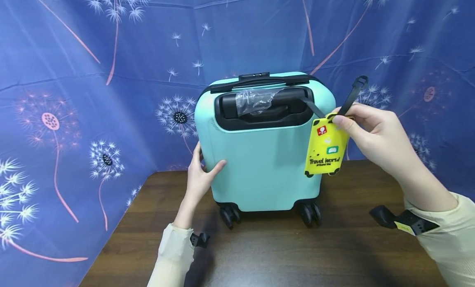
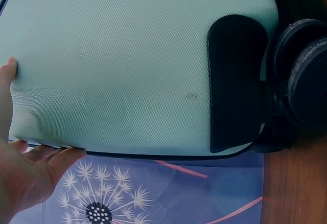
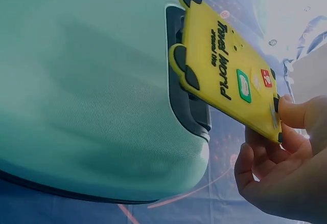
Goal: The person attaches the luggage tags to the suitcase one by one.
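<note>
A mint-green suitcase (image 1: pixel 263 167) stands upright on its black wheels, its panel with the handle recess turned toward me. My left hand (image 1: pixel 200 173) grips its left side, thumb on the panel and fingers round the edge; the left wrist view shows these fingers (image 2: pixel 66 157) along the dark seam. By its top edge, my right hand (image 1: pixel 375 130) pinches a yellow luggage tag (image 1: pixel 324 149) printed "Travel World". The tag hangs before the suitcase's upper right side. Its black strap (image 1: pixel 350 98) sticks up past the hand with a buckle at the end; another strap length runs toward the handle recess.
Clear plastic wrap (image 1: pixel 256 100) covers part of the black handle in the recess. A black carry handle and a small lock (image 1: pixel 254 76) sit on top. Underneath is a dark wooden table (image 1: pixel 267 254); a blue dandelion-print cloth (image 1: pixel 148 72) hangs behind and at the left.
</note>
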A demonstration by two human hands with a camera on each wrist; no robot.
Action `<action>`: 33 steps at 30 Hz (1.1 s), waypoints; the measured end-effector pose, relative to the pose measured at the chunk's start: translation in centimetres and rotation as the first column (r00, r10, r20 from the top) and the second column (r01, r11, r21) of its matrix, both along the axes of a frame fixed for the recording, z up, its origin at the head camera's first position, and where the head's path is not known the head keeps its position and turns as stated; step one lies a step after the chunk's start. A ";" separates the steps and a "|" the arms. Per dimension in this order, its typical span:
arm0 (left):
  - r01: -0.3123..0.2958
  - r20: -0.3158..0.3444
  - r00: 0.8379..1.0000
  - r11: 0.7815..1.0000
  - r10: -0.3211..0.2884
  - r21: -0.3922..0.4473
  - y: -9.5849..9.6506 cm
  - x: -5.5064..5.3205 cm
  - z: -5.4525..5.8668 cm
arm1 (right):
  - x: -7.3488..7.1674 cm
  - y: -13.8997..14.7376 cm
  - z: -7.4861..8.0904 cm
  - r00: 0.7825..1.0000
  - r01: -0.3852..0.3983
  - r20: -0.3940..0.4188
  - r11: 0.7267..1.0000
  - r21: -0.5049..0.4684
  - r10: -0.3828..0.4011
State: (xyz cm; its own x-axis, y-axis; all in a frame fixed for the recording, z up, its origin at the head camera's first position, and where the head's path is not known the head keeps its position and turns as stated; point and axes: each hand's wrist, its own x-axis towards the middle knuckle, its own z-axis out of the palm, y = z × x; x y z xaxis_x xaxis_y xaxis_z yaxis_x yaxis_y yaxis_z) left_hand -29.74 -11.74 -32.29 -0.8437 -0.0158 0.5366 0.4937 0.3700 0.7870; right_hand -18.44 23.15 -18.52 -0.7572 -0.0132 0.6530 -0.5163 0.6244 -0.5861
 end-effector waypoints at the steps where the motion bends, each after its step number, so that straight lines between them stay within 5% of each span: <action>1: -0.007 0.000 1.000 1.000 0.007 -0.001 -0.1 0.0 0.0 | -0.2 -0.1 0.2 1.000 -0.004 -0.002 1.000 0.000 0.004; 20: -0.010 -0.002 1.000 1.000 0.010 0.007 -0.3 0.1 -0.2 | -3.2 -2.5 3.4 0.996 -0.090 -0.027 0.996 0.020 0.090; 33: -0.008 0.001 1.000 1.000 0.008 0.000 0.0 0.0 -0.3 | -5.0 -3.6 4.7 0.996 -0.071 -0.046 0.996 0.056 0.073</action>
State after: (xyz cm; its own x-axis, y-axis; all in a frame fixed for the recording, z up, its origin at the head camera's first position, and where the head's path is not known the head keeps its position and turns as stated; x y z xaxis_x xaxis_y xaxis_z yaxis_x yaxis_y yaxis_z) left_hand -29.71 -11.76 -32.59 -0.8439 -0.0229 0.5361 0.4901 0.3739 0.7874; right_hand -23.43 19.55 -13.79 -0.7206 -0.1031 0.6856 -0.5880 0.6149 -0.5255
